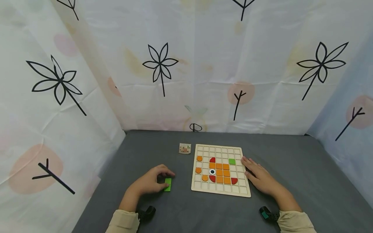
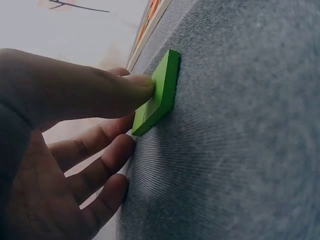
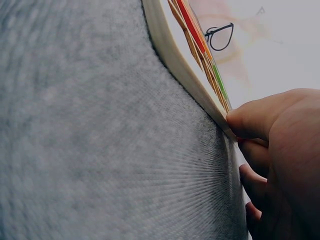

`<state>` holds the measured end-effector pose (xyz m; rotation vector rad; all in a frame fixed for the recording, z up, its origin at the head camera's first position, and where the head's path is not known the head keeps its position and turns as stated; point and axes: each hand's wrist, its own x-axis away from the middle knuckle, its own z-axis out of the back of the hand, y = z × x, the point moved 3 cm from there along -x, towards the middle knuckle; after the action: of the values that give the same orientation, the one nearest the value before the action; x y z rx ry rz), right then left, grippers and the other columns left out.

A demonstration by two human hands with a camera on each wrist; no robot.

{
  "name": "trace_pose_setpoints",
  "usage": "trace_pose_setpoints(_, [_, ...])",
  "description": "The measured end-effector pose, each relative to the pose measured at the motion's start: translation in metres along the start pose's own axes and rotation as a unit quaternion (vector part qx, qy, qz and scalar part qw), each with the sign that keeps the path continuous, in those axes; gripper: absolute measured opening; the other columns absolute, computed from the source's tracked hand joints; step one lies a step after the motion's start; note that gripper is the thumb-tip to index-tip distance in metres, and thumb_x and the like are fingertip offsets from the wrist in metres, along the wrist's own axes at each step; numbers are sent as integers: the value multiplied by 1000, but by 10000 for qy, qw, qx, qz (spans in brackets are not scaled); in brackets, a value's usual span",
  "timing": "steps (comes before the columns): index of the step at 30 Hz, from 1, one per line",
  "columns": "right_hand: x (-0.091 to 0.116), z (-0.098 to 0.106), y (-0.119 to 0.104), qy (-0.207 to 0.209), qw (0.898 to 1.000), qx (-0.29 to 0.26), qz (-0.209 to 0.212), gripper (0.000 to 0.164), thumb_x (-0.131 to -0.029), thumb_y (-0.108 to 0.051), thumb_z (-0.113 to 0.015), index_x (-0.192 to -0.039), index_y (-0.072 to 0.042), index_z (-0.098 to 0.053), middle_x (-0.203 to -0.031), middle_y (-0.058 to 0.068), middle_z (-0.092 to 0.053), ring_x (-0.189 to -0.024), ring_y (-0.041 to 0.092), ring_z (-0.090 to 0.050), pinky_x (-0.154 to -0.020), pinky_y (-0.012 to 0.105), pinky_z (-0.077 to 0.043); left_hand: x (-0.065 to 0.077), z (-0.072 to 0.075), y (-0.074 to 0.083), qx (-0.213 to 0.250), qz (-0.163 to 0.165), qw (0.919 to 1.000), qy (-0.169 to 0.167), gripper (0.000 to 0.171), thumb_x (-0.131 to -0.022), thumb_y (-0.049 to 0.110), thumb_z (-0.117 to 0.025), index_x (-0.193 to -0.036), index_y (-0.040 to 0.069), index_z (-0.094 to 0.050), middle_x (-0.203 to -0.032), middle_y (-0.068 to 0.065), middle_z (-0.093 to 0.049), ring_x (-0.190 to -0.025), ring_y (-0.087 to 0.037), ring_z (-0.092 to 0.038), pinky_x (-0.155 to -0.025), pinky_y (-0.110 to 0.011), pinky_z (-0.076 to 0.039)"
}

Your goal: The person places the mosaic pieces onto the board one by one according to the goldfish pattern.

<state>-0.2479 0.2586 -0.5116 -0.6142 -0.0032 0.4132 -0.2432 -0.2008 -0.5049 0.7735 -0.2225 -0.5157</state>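
Note:
A wooden grid board (image 1: 204, 187) lies on the table, bearing orange, red and green pieces and a round eye piece (image 1: 212, 172). To its left, my left hand (image 1: 150, 181) bends over a green block (image 1: 168, 187), which a seam seems to divide into two square tiles. In the left wrist view the thumb (image 2: 142, 84) is on the green block's face (image 2: 167, 85), with the index finger partly hidden behind it. My right hand (image 1: 262, 179) rests along the board's right side with fingers extended; its thumb (image 3: 245, 122) touches the board's edge (image 3: 192, 85).
A small picture card (image 1: 185, 148) lies near the board's upper left corner. Loose orange rounds (image 1: 199, 158) sit in the board's left columns, and a green square (image 1: 231, 161) lies at its upper right. Grey cloth (image 1: 157, 139) covers the table, with patterned curtains around it.

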Motion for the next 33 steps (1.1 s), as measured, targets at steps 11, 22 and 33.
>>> trace_pose_setpoints(11, [0,1,1,9,10000,-22,-16,56,-110,-21,-57,-159,2,-45,-169,25,-36,-154,57,-29,-119,76,-21,-2,0,0,212,141,9995,-164,33,-95,15,-79,-127,24,-77,-120,4,-63,-106,-15,-57,-91,-35,-50])
trace_pose_setpoints(22, [0,2,-2,-26,10000,-34,-55,57,-110,-21,-58,-160,2,-43,-169,25,-36,-155,56,-29,-120,76,-20,-2,1,-3,251,141,9996,-9,35,-95,6,-72,-125,22,-77,-119,1,-65,-104,-17,-57,-90,-34,-51])
trace_pose_setpoints(33, [0,1,0,-35,10000,-11,-67,57,-110,-22,-57,-160,1,-44,-169,24,-35,-155,56,-29,-120,75,-20,-1,2,-11,237,187,9995,-44,42,-90,3,-75,-126,24,-76,-122,1,-66,-107,-17,-59,-94,-34,-52])
